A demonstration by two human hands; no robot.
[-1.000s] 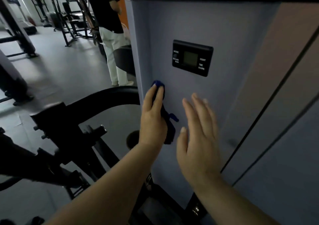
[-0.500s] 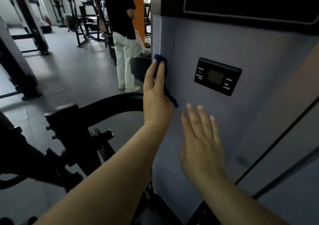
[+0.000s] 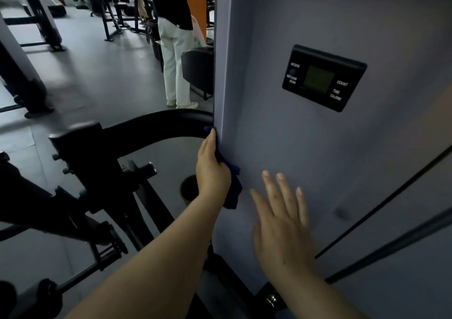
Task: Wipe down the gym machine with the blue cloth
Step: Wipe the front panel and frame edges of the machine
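The left hand [image 3: 212,169], fingers straight, pressed the blue cloth [image 3: 231,189] flat against the gym machine's grey panel [image 3: 293,147] at its left edge. The right hand [image 3: 283,223] hovered open and empty beside it. The loosely held cloth could slip off that edge. No containers were visible.

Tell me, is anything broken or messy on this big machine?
Nothing looks broken. One small dark smudge sits on the grey panel, right of the right hand. The left hand presses the blue cloth at the panel's left edge, away from it.
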